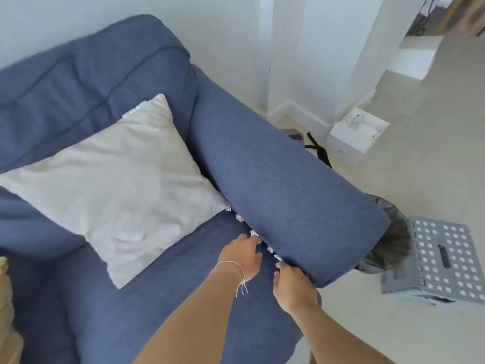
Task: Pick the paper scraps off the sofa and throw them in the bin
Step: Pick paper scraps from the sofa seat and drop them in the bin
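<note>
White paper scraps (pixel 270 249) sit half-buried in the sofa (pixel 162 298) armrest (pixel 286 195) seam. Left hand (pixel 242 254) reaches one, fingers loosely spread; right hand (pixel 294 285) curls, grip unclear. Armrest hides most of the bin (pixel 388 240).

We see a blue sofa (pixel 275 164) with a white cushion (pixel 115 185); at four o'clock, a grey stool (pixel 435 258) dotted white, beside a seemingly dark-lined bin (pixel 393 232); scraps (pixel 253 233) pale.

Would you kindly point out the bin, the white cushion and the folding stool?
bin (pixel 393 232), head view, on its dark liner.
white cushion (pixel 118 185), head view, on its middle.
folding stool (pixel 443 256), head view, on its dotted top.
</note>
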`<move>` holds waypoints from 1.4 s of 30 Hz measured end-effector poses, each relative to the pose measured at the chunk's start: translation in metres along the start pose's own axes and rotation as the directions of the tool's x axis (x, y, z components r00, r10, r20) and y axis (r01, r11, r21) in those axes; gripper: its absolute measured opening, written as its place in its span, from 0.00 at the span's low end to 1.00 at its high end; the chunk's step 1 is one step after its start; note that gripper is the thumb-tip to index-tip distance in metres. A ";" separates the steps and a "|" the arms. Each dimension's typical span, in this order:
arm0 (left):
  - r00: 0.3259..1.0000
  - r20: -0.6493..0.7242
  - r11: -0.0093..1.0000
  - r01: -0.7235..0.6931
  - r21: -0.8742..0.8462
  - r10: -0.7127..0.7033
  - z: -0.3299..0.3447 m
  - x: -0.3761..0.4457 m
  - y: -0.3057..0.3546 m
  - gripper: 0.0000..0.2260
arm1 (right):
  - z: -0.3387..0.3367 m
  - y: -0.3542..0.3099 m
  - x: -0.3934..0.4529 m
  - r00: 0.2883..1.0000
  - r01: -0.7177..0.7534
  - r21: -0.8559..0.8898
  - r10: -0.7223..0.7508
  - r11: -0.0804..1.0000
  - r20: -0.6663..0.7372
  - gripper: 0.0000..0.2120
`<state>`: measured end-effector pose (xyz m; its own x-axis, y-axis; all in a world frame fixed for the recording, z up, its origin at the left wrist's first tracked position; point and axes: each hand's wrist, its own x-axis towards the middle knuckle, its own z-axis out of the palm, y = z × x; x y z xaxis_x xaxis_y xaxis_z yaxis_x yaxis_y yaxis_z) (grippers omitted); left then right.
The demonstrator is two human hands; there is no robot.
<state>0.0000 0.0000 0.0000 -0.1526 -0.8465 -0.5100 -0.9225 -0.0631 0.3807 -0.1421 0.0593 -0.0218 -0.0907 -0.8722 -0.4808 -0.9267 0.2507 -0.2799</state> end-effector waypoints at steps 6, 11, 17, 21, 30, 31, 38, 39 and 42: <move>0.992 -0.124 0.983 -0.005 0.183 0.028 0.050 0.051 -0.010 0.12 | 0.052 -0.005 0.047 0.991 -0.095 -0.160 0.078 0.983 -0.112 0.17; 0.970 -0.241 0.968 0.028 0.250 0.034 0.071 0.072 -0.009 0.12 | 0.062 -0.003 0.055 0.961 -0.094 -0.157 0.048 0.983 -0.272 0.12; 0.924 -0.383 0.980 0.062 0.187 0.015 0.095 0.075 -0.010 0.11 | 0.073 -0.001 0.058 0.947 -0.092 -0.063 0.068 0.994 -0.315 0.10; 0.877 -0.477 0.995 -0.021 0.101 0.067 0.097 0.069 -0.017 0.07 | 0.072 0.003 0.046 0.915 -0.011 -0.033 -0.003 0.999 -0.403 0.09; 0.767 -0.631 0.930 -0.138 -0.340 -0.118 0.047 0.017 -0.032 0.02 | 0.048 -0.004 -0.006 0.782 0.384 -0.027 -0.341 0.923 -0.523 0.09; 0.754 -0.636 0.911 -0.134 -0.391 -0.163 0.034 0.010 -0.027 0.02 | 0.036 -0.007 -0.008 0.762 0.422 -0.042 -0.379 0.906 -0.525 0.10; 0.735 -0.590 0.725 -0.200 -0.659 -0.334 -0.067 -0.023 0.037 0.01 | -0.083 -0.025 -0.008 0.543 0.551 -0.097 -0.444 0.829 -0.713 0.07; 0.735 -0.609 0.733 -0.232 -0.639 -0.298 -0.075 -0.024 0.050 0.01 | -0.100 -0.020 -0.006 0.532 0.531 -0.094 -0.417 0.842 -0.737 0.06; 0.764 -0.632 0.766 -0.327 -0.553 -0.130 -0.088 -0.020 0.095 0.04 | -0.144 0.014 0.001 0.521 0.420 -0.076 -0.308 0.905 -0.796 0.06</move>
<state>-0.0537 -0.0356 0.1142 0.2277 -0.9725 0.0479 -0.4611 -0.0643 0.8850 -0.2077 0.0016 0.0941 -0.0517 -0.8661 0.4971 -0.9040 -0.1710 -0.3919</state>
